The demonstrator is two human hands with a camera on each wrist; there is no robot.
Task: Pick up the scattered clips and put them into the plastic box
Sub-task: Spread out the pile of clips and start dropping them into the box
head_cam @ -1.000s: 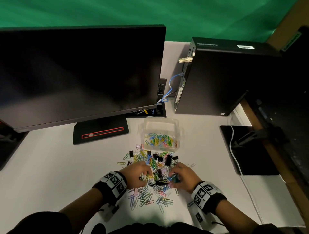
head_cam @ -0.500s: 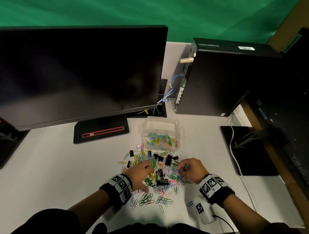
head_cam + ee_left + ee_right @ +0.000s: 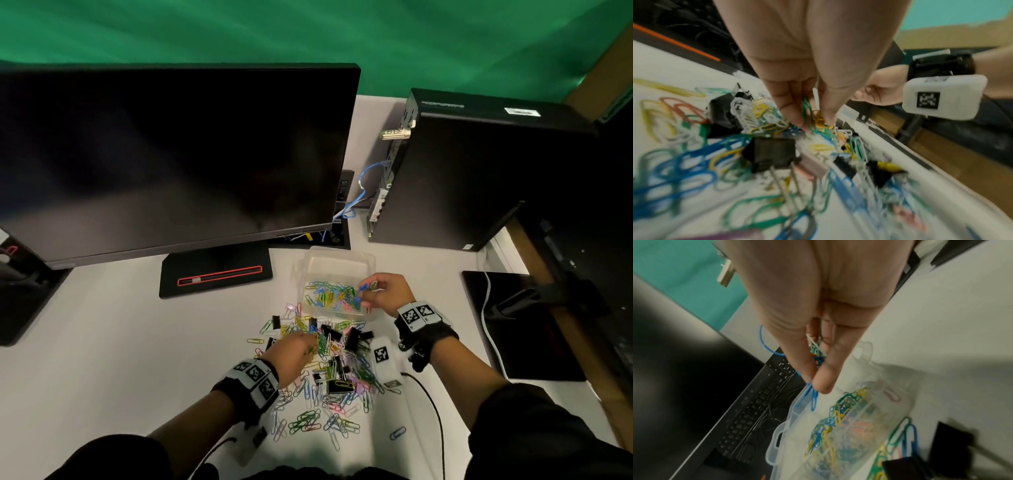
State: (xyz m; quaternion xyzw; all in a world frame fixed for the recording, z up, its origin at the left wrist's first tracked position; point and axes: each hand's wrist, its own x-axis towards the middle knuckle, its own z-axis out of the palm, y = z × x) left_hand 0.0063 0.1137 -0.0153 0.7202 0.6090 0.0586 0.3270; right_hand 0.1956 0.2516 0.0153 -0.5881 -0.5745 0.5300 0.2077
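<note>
Right grip (image 3: 368, 287) pinching clips (image 3: 815, 352) over plastic box (image 3: 337, 263)

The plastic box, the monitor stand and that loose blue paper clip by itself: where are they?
plastic box (image 3: 337, 261): head view, bare far wall.
monitor stand (image 3: 215, 274): head view, middle of the flat base.
blue paper clip (image 3: 397, 433): head view, middle of the clip.

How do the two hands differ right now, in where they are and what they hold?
The right hand is over the plastic box; the left hand is down in the scattered pile on the table. The right hand pinches blue, green and white clips; the left hand pinches mainly green and yellow clips. Both pinch several paper clips between thumb and fingers.
</note>
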